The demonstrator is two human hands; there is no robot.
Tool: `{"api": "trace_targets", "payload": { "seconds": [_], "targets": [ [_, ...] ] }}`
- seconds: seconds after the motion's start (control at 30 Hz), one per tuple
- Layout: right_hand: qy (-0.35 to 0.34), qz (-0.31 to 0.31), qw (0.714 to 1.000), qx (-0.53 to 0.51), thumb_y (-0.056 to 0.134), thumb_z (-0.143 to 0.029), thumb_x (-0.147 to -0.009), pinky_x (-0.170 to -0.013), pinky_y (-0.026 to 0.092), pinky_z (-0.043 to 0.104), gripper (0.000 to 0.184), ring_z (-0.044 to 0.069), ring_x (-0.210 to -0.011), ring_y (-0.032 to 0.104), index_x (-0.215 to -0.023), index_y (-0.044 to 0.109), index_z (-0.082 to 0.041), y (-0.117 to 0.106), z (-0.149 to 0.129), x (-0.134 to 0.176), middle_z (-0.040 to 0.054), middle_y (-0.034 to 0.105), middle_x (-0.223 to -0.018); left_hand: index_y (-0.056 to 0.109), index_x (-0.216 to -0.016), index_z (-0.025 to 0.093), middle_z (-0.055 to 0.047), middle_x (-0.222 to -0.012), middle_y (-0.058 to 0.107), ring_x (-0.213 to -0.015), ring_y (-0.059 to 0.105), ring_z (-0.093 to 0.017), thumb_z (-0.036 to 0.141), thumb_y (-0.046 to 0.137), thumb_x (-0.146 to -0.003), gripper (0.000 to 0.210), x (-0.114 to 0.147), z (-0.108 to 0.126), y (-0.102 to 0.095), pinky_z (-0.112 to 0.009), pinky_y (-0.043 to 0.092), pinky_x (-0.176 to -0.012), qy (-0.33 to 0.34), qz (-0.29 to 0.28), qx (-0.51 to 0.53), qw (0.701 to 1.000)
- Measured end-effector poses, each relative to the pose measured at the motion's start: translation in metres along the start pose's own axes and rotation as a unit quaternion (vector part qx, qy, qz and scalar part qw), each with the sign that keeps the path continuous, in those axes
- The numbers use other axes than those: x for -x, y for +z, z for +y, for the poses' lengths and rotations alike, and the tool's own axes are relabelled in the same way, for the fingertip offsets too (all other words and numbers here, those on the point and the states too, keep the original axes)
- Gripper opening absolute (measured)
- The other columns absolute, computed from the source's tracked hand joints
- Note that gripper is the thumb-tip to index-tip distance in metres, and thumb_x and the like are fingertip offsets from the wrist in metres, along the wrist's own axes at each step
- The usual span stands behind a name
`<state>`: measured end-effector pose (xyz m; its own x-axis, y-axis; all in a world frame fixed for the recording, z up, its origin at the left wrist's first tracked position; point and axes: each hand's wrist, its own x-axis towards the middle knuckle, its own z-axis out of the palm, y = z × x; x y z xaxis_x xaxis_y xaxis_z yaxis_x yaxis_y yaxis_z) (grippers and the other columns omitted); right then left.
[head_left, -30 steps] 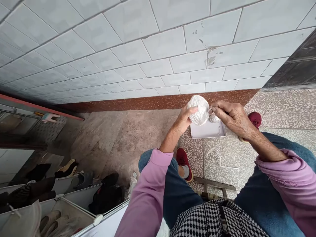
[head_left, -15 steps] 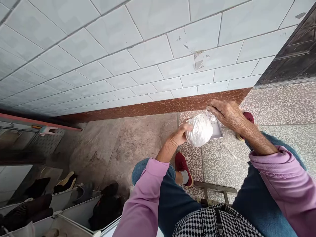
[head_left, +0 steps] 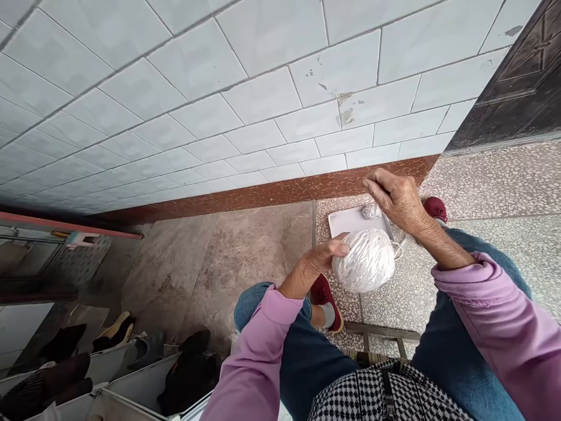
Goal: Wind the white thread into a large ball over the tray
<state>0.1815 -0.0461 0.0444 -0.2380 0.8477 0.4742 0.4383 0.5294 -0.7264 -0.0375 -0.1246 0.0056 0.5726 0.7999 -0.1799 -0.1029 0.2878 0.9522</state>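
A ball of white yarn hangs in front of my knees, gripped from its left side by my left hand, thumb on top. Up and to the right, the fingers of my right hand are pinched together on a strand of the yarn. A loose loop of strand shows at the ball's right edge. Behind the ball, on the floor, lies a shallow white tray with a small silvery-white clump in it, partly hidden by the ball and right hand.
A tiled wall with a brown base strip rises ahead. A dark door stands at the right. White bins with shoes and dark items are at lower left. A wooden stool bar shows between my legs.
The yarn ball has come down and nearer to me, showing more of the tray. My right hand has risen slightly, still pinched.
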Motion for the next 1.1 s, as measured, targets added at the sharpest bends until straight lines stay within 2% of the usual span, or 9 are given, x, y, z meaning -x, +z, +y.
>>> {"api": "trace_targets", "payload": {
  "seconds": [0.1, 0.17, 0.27, 0.43, 0.63, 0.73, 0.87, 0.97, 1.1],
  "targets": [
    [0.008, -0.028, 1.0, -0.011, 0.058, -0.039, -0.105, -0.068, 0.041, 0.037, 0.023, 0.02, -0.069, 0.058, -0.087, 0.062, -0.026, 0.014, 0.004, 0.007, 0.0056, 0.067, -0.08, 0.084, -0.126, 0.025, -0.012, -0.11, 0.085, -0.118, 0.076, -0.045, 0.077, 0.086, -0.054, 0.088, 0.0, 0.014, -0.004, -0.053, 0.066, -0.09, -0.025, -0.075, 0.037, 0.996],
    [0.022, -0.046, 0.998, -0.031, 0.058, -0.041, -0.104, -0.067, 0.04, 0.036, 0.025, 0.019, -0.067, 0.055, -0.085, 0.06, -0.026, 0.025, 0.007, 0.013, 0.0041, 0.065, -0.077, 0.083, -0.127, 0.022, -0.012, -0.114, 0.084, -0.121, 0.075, -0.044, 0.073, 0.088, -0.056, 0.087, 0.0, 0.023, -0.007, -0.055, 0.063, -0.102, -0.018, -0.077, 0.02, 0.997],
    [0.058, -0.067, 0.992, -0.093, 0.057, -0.044, -0.103, -0.066, 0.039, 0.034, 0.03, 0.017, -0.067, 0.054, -0.08, 0.056, -0.025, 0.044, 0.012, 0.023, 0.0016, 0.062, -0.073, 0.081, -0.128, 0.02, -0.011, -0.121, 0.083, -0.122, 0.072, -0.04, 0.065, 0.089, -0.061, 0.081, 0.001, 0.032, -0.011, -0.054, 0.058, -0.11, -0.025, -0.041, -0.039, 0.998],
    [0.128, -0.057, 0.97, -0.2, 0.064, -0.053, -0.095, -0.065, 0.04, 0.032, 0.04, 0.016, -0.067, 0.049, -0.07, 0.053, -0.025, 0.066, 0.023, 0.029, -0.0018, 0.054, -0.068, 0.076, -0.13, 0.019, -0.01, -0.126, 0.078, -0.119, 0.068, -0.035, 0.057, 0.095, -0.057, 0.085, -0.001, 0.033, -0.021, -0.049, 0.056, -0.106, -0.019, 0.027, -0.146, 0.989],
    [0.142, -0.045, 0.949, -0.279, 0.08, -0.056, -0.085, -0.069, 0.046, 0.031, 0.037, 0.017, -0.072, 0.055, -0.078, 0.065, -0.023, 0.059, 0.021, 0.014, -0.0005, 0.065, -0.077, 0.071, -0.133, 0.024, -0.012, -0.145, 0.073, -0.139, 0.064, -0.039, 0.05, 0.104, -0.054, 0.089, -0.011, 0.027, -0.024, -0.052, 0.051, -0.119, 0.118, 0.068, -0.095, 0.986],
    [0.156, -0.031, 0.939, -0.306, 0.082, -0.054, -0.083, -0.069, 0.047, 0.031, 0.036, 0.015, -0.07, 0.054, -0.078, 0.065, -0.024, 0.058, 0.022, 0.008, -0.0011, 0.065, -0.077, 0.072, -0.137, 0.023, -0.013, -0.145, 0.074, -0.144, 0.062, -0.043, 0.053, 0.104, -0.055, 0.093, -0.014, 0.025, -0.02, -0.057, 0.047, -0.125, 0.104, 0.085, -0.076, 0.988],
    [0.148, -0.028, 0.949, -0.276, 0.076, -0.06, -0.087, -0.072, 0.049, 0.034, 0.039, 0.019, -0.074, 0.059, -0.078, 0.066, -0.023, 0.069, 0.024, 0.011, 0.0014, 0.068, -0.077, 0.071, -0.14, 0.019, -0.018, -0.14, 0.077, -0.146, 0.062, -0.046, 0.07, 0.097, -0.059, 0.099, -0.018, 0.025, -0.017, -0.059, 0.055, -0.118, 0.077, 0.111, 0.065, 0.989],
    [0.114, -0.023, 0.976, -0.183, 0.065, -0.059, -0.096, -0.076, 0.049, 0.037, 0.04, 0.023, -0.078, 0.062, -0.08, 0.068, -0.023, 0.08, 0.021, 0.02, 0.0042, 0.069, -0.077, 0.07, -0.14, 0.02, -0.018, -0.146, 0.075, -0.155, 0.057, -0.044, 0.083, 0.088, -0.067, 0.098, -0.029, 0.03, -0.017, -0.057, 0.055, -0.12, 0.124, 0.191, 0.149, 0.962],
    [0.085, -0.033, 0.992, -0.082, 0.052, -0.053, -0.104, -0.074, 0.047, 0.037, 0.038, 0.024, -0.073, 0.06, -0.088, 0.069, -0.023, 0.091, 0.02, 0.029, 0.0072, 0.07, -0.077, 0.073, -0.13, 0.022, -0.013, -0.148, 0.075, -0.163, 0.05, -0.041, 0.074, 0.089, -0.07, 0.08, -0.047, 0.033, -0.021, -0.051, 0.053, -0.125, 0.155, 0.264, 0.215, 0.927]
  ]
}}
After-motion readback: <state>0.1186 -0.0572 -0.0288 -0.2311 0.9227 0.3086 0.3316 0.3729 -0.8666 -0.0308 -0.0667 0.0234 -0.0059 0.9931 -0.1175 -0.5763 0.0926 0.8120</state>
